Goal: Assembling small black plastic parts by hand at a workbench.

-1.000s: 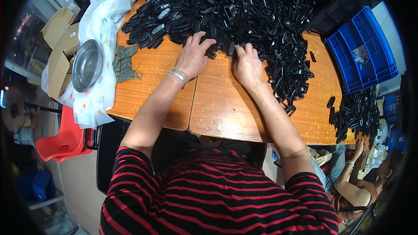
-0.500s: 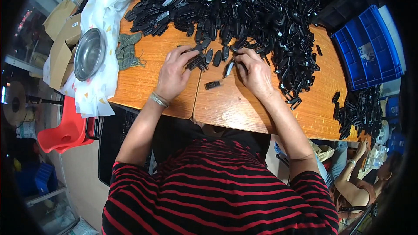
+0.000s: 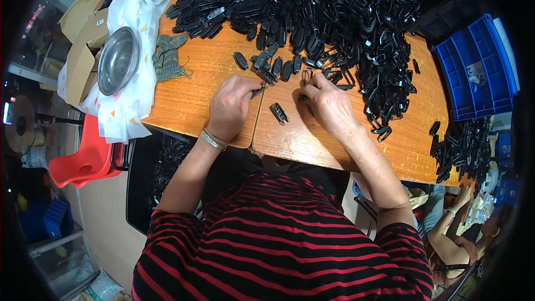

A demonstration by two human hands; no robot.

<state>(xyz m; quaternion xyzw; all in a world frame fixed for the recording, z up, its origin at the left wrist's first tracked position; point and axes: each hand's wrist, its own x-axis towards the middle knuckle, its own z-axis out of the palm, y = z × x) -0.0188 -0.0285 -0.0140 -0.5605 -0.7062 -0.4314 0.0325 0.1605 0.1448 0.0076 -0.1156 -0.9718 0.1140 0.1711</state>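
Note:
My left hand (image 3: 229, 107) is closed in a pinch on a small dark plastic piece (image 3: 257, 92), just above the wooden table. Across the table seam, my right hand (image 3: 330, 105) has its thumb and fingers closed around a thin black frame-like part (image 3: 306, 77); its lower end is hidden by the fingers. Between the hands a black rectangular plastic part (image 3: 279, 113) lies alone on the wood. Several black oval shells (image 3: 277, 66) lie loose beyond my hands, in front of a big heap of black plastic parts (image 3: 329, 17).
At the left, a metal bowl (image 3: 118, 60) rests on a patterned white sheet (image 3: 130, 106), beside a grey knitted glove (image 3: 169, 58). A blue crate (image 3: 473, 72) stands at the right. A red chair (image 3: 83, 159) is left of the table; a co-worker (image 3: 454, 245) sits lower right.
My left hand has drawn back toward me and closed on a small dark piece. My right hand now pinches a black frame. The lone part has turned; the silvery piece beside my right hand no longer shows.

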